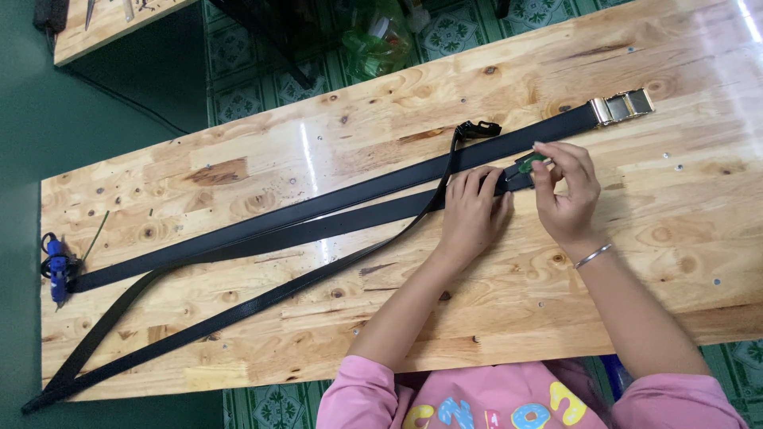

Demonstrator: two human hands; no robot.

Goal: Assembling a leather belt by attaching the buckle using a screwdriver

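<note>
Several black belts lie along a wooden table [238, 318]. The far belt [358, 191] ends in a gold metal buckle [622, 106] at the right. A nearer belt [334, 226] has its end under my hands. My left hand [473, 210] presses down flat on this end. My right hand [566, 187] pinches a small green tool [526, 164] against the belt's tip. A third, thin strap [262, 300] runs diagonally to a black clip [477, 129].
A blue hand tool with a cord [57, 270] lies at the table's left edge. A green plastic bottle [373, 40] lies on the patterned floor beyond the table. Another wooden bench [111, 24] shows at the top left.
</note>
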